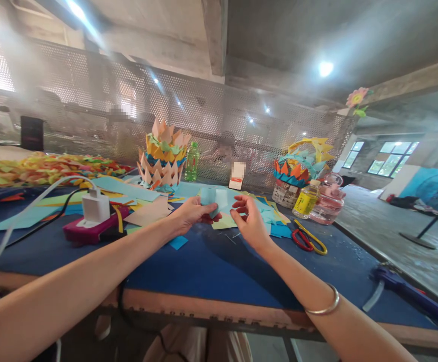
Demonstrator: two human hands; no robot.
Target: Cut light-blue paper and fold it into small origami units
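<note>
Light blue paper pieces (208, 197) are pinched between the thumb and fingers of my left hand (196, 212) at the centre. Just right of them is my right hand (249, 216), its fingers curled but apart, with nothing seen between them. Below my left hand a small blue paper square (178, 243) lies on the blue tabletop (203, 276). Coloured sheets are spread behind both hands. Scissors with red and yellow handles (309, 241) rest to the right of my right hand.
A magenta power strip (90, 229) with a white charger (95, 206) sits left. Behind stand paper-petal baskets (162, 161), a green bottle (192, 163), a yellow bottle (307, 200) and a pink jug (327, 203). A glue gun (411, 291) lies at the right edge.
</note>
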